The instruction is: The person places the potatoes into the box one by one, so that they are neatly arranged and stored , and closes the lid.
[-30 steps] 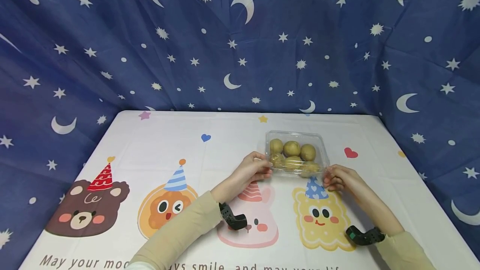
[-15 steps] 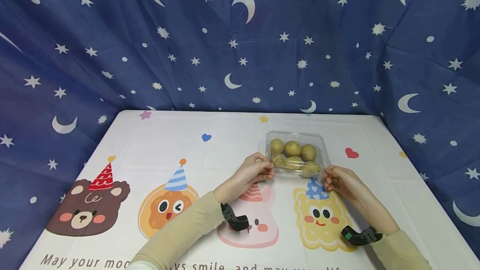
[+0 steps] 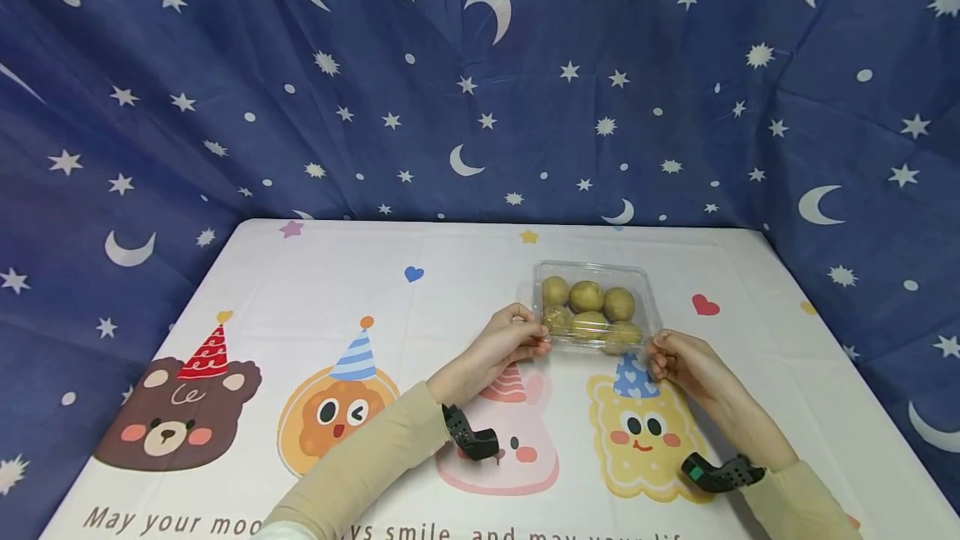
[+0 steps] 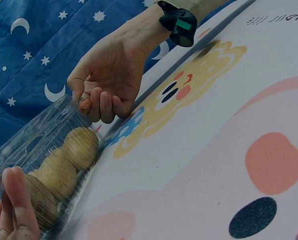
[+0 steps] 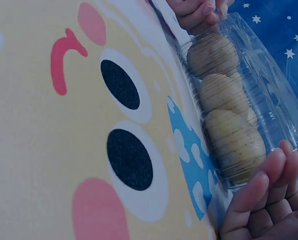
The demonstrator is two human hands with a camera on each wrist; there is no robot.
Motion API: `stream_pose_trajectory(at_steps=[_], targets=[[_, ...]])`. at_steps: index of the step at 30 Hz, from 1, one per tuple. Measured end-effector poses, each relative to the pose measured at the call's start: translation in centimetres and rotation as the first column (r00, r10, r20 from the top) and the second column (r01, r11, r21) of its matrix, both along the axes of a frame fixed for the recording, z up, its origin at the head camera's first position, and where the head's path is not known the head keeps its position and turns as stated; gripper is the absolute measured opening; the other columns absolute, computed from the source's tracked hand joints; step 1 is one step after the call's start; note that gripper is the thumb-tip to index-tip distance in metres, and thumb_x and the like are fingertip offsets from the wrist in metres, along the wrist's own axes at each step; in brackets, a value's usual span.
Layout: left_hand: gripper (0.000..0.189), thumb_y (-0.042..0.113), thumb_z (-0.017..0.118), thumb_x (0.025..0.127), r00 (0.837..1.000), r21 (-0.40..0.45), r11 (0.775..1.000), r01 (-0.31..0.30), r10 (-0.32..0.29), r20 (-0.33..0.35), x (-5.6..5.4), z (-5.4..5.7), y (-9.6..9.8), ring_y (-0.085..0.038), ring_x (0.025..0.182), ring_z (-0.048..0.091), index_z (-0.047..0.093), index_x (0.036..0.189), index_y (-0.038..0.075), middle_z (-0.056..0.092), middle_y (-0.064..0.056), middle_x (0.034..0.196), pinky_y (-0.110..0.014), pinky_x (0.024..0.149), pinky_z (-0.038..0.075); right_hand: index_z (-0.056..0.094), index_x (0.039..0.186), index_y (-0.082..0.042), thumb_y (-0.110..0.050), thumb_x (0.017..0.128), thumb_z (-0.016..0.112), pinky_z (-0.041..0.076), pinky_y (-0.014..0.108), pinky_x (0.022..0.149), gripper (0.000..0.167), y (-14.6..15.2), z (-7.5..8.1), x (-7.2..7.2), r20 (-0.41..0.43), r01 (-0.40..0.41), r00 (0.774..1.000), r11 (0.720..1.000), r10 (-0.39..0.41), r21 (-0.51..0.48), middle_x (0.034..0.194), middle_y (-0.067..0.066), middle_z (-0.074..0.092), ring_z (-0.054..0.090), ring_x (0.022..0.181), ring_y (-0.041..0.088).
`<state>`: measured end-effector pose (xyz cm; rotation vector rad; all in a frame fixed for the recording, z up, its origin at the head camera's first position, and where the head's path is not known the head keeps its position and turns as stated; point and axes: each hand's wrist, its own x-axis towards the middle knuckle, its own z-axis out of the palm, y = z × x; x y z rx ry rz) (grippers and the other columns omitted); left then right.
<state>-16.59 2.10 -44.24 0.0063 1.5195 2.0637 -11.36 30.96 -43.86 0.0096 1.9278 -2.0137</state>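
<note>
A clear plastic box [image 3: 592, 270] stands at the right of the middle of the table, with its lid down. Several round, yellow-brown potato-like pieces [image 3: 586, 297] lie inside in two rows. My left hand [image 3: 501, 340] pinches the box's near left corner between thumb and fingers. At the near right corner, my right hand [image 3: 686, 361] pinches the rim, with the other fingers curled below. The left wrist view shows the pieces [image 4: 59, 172] through the ribbed front wall, and the right hand [image 4: 109, 80] at the far corner. In the right wrist view, fingertips of the right hand [image 5: 274, 200] meet the rim.
A white cloth [image 3: 345, 261] covers the table, printed with cartoon faces, hearts and lettering. Behind and at both sides hangs a blue curtain [image 3: 420, 32] with moons and stars. Each wrist wears a black camera band [image 3: 471, 433].
</note>
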Motion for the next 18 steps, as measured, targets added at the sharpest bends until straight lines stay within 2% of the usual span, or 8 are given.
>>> stream_pose_trajectory(at_steps=[18], targets=[[0.018, -0.005, 0.051, 0.089, 1.000, 0.010, 1.000, -0.011, 0.011, 0.005, 0.24, -0.02, -0.08, -0.007, 0.062, 0.063, 0.041, 0.087, 0.010, 0.062, -0.006, 0.076, -0.016, 0.061, 0.053, 0.063, 0.081, -0.018, -0.010, 0.100, 0.037, 0.045, 0.019, 0.064, 0.034, 0.18, -0.35, -0.02, -0.007, -0.018, 1.000, 0.999, 0.018, -0.048, 0.067, -0.008, 0.054, 0.054, 0.065, 0.006]])
